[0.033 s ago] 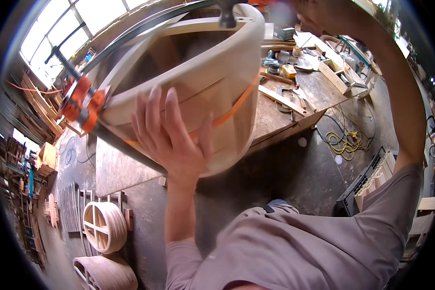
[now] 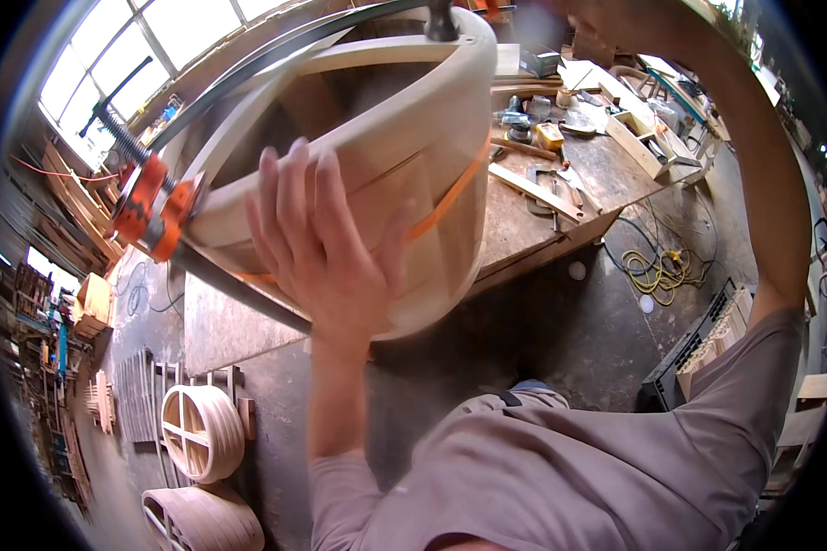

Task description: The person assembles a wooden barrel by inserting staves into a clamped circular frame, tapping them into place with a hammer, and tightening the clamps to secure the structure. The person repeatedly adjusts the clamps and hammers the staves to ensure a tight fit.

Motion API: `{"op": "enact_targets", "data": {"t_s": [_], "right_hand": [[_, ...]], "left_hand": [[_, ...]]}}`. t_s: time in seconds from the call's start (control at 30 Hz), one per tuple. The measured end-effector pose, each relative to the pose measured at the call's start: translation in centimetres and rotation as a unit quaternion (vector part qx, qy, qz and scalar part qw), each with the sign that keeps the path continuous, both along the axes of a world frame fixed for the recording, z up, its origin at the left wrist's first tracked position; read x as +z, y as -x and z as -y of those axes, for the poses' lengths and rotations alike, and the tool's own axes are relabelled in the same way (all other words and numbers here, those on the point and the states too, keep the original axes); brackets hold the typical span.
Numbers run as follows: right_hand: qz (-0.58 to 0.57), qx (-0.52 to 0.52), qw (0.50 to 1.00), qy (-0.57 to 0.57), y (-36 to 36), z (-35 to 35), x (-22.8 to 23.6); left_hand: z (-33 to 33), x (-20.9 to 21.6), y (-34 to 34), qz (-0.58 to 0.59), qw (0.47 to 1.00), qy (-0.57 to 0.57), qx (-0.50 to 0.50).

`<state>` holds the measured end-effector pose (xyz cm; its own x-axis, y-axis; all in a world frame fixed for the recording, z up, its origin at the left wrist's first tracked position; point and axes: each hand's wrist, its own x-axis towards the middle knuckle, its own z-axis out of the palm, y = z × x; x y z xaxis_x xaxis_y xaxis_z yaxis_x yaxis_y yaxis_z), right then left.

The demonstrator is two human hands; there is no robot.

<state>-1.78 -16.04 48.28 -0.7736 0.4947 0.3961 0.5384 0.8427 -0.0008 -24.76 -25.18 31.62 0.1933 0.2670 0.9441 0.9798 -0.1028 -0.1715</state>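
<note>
A large rounded, pale wooden frame (image 2: 368,138) stands tilted over the workbench, its open side up, with an orange band around its side. My left hand (image 2: 326,248) lies against its near wall, fingers stretched out and slightly apart. An orange bar clamp (image 2: 152,209) with a black screw grips the frame's left edge; its dark bar crosses above the opening. At the rim by the upper edge is a dark metal hammer head (image 2: 442,22). My right hand (image 2: 606,20), raised at upper right, is blurred and cut off, apparently closed on the hammer; the handle is out of view.
Tools, a yellow tape measure (image 2: 549,137) and wood strips clutter the workbench (image 2: 524,241) at right. A yellow cord (image 2: 657,275) coils on the floor beside a black crate (image 2: 675,354). Round wooden frames (image 2: 202,432) stand at lower left.
The hammer head has shifted slightly up and right at the rim. My left hand stays on the frame's wall, and the whole view has moved a little.
</note>
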Motion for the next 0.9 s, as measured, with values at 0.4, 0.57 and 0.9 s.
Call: {"op": "enact_targets", "data": {"t_s": [0.4, 0.57, 0.9], "right_hand": [[-0.01, 0.143, 0.986, 0.08, -4.4, -15.1, 1.3], [0.0, 0.157, 0.982, 0.103, -6.3, -20.0, 2.1], [0.004, 0.182, 0.972, 0.147, -6.7, -25.1, 0.9]], "left_hand": [[-9.3, 5.3, -10.1, -0.007, 0.94, 0.199, 0.277], [-10.8, 5.1, -11.1, -0.013, 0.947, 0.184, 0.263], [-11.5, 4.5, -11.2, -0.031, 0.95, 0.163, 0.266]]}}
